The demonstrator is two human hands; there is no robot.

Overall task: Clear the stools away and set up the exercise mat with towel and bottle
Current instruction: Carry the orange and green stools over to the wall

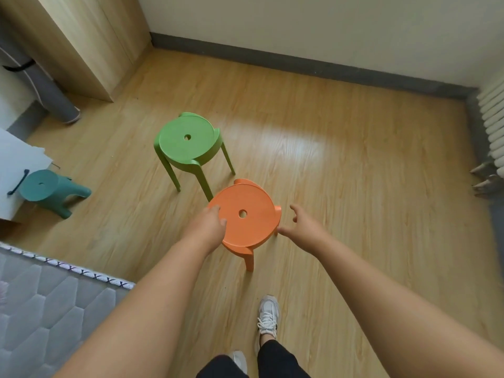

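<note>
An orange round stool [251, 216] with a hole in its seat stands on the wood floor just in front of me. My left hand [210, 223] rests on the seat's left rim, fingers curled over the edge. My right hand [304, 222] hovers open just right of the seat, fingers spread, apart from it. A green stool [188, 141] of the same shape stands behind and to the left. A small teal stool [45, 186] is at the far left. A rolled grey mat [47, 88] leans beside the wardrobe at the upper left.
A wooden wardrobe [90, 42] fills the upper left corner. A grey quilted mattress [46, 304] lies at the lower left. A white radiator [493, 115] lines the right wall, with shoes [486, 177] under it. My feet are at the bottom centre.
</note>
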